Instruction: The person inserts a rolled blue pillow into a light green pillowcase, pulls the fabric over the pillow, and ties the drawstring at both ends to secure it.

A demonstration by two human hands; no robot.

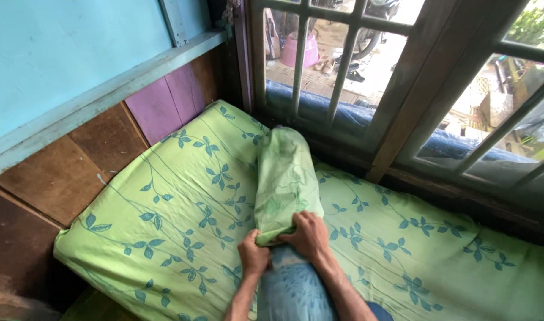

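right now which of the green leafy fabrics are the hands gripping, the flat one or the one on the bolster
The green cover on the bolster: left hand and right hand bunch its open edge over the blue bolster. The sheet lies flat on the mattress, untouched.

Premises: a home sleeping room. A mattress (165,220) in a green leaf-print sheet fills the lower frame, set against a plank wall (64,95) painted blue and purple at upper left. A barred wooden window (343,71) at upper right overlooks a yard.
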